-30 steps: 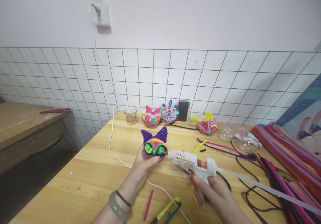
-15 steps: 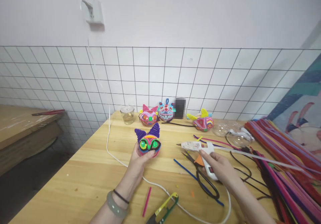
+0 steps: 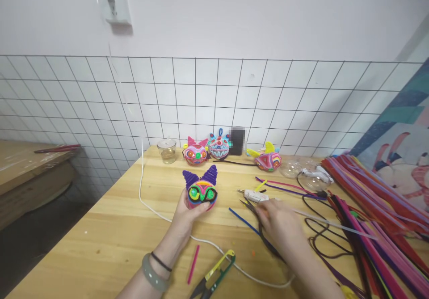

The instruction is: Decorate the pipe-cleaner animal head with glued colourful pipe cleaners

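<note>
The left hand (image 3: 188,213) is wrapped around the lower side of the cat (image 3: 201,188), thumb across its front, holding it upright just above the table (image 3: 110,227), ears pointing far. The right hand (image 3: 279,223) is well apart from it, to the right, bent over the glue gun (image 3: 256,195) and the scissors (image 3: 267,242); it is blurred and hides their middles, so I cannot tell whether it grips either one.

The gun is much nearer the right hand than the left. Its long axis runs roughly left to right, nozzle pointing left, with the glue stick (image 3: 335,225) trailing right and slightly nearer. The scissors slant instead from far left, at the blade tips, to near right, at the loops.

The cat is rounded, coiled from fuzzy chenille strands, with ribbed purple ears and bulging, shiny green eyes ringed in black. The gun's body is smooth white plastic, its nozzle thin and metallic; the stick looks translucent. The scissors are dark and slim. A straight blue strip (image 3: 244,221) lies between the hands, nearly parallel to the scissors.
</note>
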`<control>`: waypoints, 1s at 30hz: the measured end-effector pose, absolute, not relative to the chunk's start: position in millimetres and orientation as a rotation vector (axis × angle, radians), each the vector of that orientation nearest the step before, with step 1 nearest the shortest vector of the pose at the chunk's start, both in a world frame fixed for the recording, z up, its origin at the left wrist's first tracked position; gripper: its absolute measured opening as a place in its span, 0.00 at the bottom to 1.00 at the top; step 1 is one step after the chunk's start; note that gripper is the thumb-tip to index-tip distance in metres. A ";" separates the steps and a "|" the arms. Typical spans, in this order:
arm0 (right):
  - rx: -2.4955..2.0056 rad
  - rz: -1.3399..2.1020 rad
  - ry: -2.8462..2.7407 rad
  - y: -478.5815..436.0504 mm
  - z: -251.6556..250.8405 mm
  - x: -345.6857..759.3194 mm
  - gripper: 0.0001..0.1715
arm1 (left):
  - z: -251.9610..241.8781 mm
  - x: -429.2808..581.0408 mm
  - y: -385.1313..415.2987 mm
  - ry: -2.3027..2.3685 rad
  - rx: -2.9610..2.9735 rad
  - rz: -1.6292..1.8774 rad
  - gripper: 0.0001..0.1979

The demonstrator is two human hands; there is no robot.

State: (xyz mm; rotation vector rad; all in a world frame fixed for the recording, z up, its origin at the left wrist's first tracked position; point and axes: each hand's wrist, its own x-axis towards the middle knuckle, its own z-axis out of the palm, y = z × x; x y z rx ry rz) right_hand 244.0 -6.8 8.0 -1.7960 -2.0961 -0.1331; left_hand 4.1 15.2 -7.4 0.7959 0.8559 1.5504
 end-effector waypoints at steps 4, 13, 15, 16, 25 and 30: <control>-1.474 0.041 -2.434 -14.6 -0.7 210.0 0.16 | -7.8 6.8 12.1 0.835 0.812 1.525 0.35; -1.406 0.281 -2.242 -19.0 3.6 203.1 0.12 | -2.7 12.4 2.5 0.822 0.862 1.453 0.33; -1.284 0.490 -1.993 -22.0 6.9 201.2 0.09 | -1.0 16.2 -1.8 0.810 0.875 1.417 0.33; -1.233 0.564 -1.870 -23.7 8.1 199.7 0.08 | -0.8 18.2 -4.0 0.802 0.882 1.395 0.33; -1.068 0.482 -1.638 -33.1 16.9 193.5 0.05 | -2.9 25.9 -14.3 0.657 0.982 1.254 0.31; -0.983 0.474 -1.667 -32.1 18.2 193.0 0.04 | 2.1 26.3 -15.7 0.639 0.977 1.224 0.29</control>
